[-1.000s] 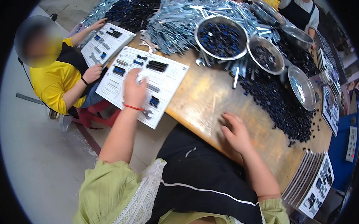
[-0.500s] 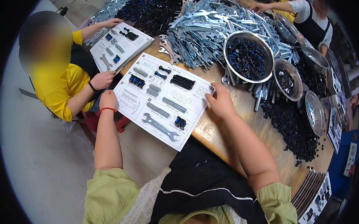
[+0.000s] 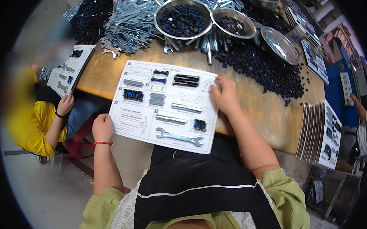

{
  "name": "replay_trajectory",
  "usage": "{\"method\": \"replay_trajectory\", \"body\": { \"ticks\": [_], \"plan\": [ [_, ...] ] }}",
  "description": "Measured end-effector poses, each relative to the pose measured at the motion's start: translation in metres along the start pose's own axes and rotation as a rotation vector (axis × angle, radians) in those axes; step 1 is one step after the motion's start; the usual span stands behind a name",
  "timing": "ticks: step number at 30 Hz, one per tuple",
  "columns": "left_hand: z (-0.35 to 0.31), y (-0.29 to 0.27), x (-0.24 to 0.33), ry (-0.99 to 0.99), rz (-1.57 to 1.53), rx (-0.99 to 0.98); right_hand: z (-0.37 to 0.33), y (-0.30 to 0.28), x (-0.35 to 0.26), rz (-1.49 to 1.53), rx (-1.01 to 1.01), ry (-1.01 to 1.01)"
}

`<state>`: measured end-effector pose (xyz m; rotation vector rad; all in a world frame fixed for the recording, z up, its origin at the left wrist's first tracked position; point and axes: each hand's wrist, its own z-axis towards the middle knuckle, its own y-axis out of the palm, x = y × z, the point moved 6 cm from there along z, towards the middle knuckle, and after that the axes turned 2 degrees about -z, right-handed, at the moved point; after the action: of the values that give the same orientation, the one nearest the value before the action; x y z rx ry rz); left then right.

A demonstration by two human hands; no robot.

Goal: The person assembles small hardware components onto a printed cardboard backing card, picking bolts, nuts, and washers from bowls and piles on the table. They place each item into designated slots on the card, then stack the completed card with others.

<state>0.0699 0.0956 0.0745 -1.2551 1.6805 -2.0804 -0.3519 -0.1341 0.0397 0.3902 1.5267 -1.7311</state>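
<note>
Over brown wooden surface [image 3: 272,113], at its 7 o'clock edge, holds white rectangular card [image 3: 165,101]. Grasps its 8 o'clock corner with left hand [image 3: 102,128] and, unlike one second ago, 2 o'clock edge with right hand [image 3: 225,94]; probably steadier now. Shows, upward, black, blue and silver hardware [image 3: 180,137].

Between the hands [image 3: 225,95] is a smooth, paper-faced card [image 3: 148,109]; beyond them, a glossy wood counter [image 3: 256,123], polished metal bowls [image 3: 183,37] and shiny metal wrenches [image 3: 132,26]; below them, a matt cloth apron [image 3: 188,203] and rough lace trim [image 3: 125,207].
</note>
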Motion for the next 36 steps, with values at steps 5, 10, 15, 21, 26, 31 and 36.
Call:
{"method": "replay_trajectory", "body": {
  "ticks": [5, 10, 15, 21, 26, 31, 36],
  "plan": [
    [0.017, 0.007, 0.012, 0.142, -0.101, -0.253, -0.008, -0.013, 0.001, -0.060, 0.108, 0.215],
    [0.032, 0.014, 0.032, 0.305, -0.098, -0.546, -0.014, -0.027, 0.004, -0.158, 0.216, 0.387],
    [0.052, 0.025, 0.039, 0.457, -0.075, -0.747, -0.017, -0.037, 0.006, -0.210, 0.290, 0.455],
    [0.065, 0.035, 0.046, 0.595, -0.029, -0.830, -0.026, -0.043, 0.000, -0.256, 0.321, 0.461],
    [0.084, 0.042, 0.062, 0.688, 0.164, -1.038, -0.035, -0.055, -0.001, -0.048, 0.391, 0.405],
    [0.169, 0.062, 0.131, 0.584, -0.258, -0.649, -0.068, -0.099, 0.047, -0.123, 0.701, 0.435],
    [0.223, 0.098, 0.188, 0.442, -0.101, -0.403, -0.060, -0.088, 0.047, -0.081, 0.707, 0.468]
  ]
}}
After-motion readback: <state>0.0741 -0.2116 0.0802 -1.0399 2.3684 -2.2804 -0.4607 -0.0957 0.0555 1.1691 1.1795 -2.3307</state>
